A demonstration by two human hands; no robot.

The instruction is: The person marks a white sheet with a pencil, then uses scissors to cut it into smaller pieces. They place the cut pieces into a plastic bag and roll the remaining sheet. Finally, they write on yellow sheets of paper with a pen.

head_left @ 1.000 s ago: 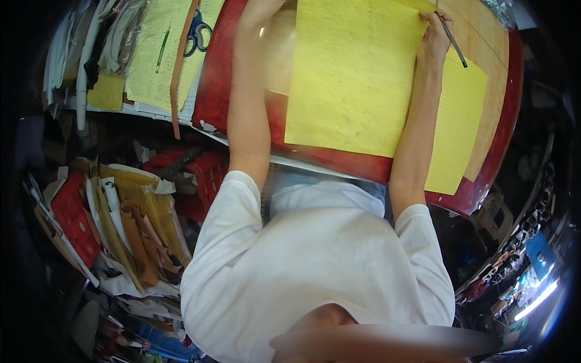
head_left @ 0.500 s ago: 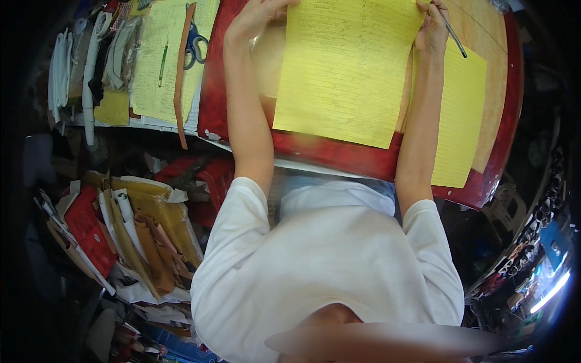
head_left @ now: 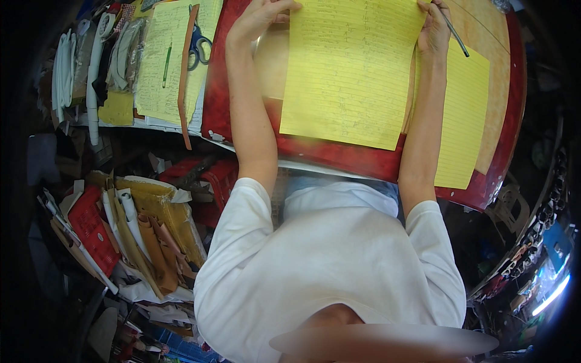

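Observation:
A yellow lined sheet covered in handwriting [head_left: 348, 78] is held up in front of me, over the red-edged table [head_left: 327, 154]. My left hand [head_left: 259, 19] pinches its left edge near the top of the view. My right hand [head_left: 434, 29] is closed at the upper right edge of the sheet. A dark pen [head_left: 457, 36] also sits in that hand, slanting out to the right. Beneath my right forearm lies another yellow lined sheet [head_left: 463, 121], flat on the table. The top of the held sheet is cut off by the view.
Left of the table are dark-handled scissors [head_left: 198, 48], a brown strip [head_left: 186, 91], a green pen [head_left: 166, 65] and written yellow paper [head_left: 151, 97]. White rolls and bundles [head_left: 63, 72] stand farther left. A red crate [head_left: 94, 230] and upright folders [head_left: 157, 248] fill the lower left.
The whole picture has shifted slightly to the right. My hands keep the same hold on the yellow sheet and the pen.

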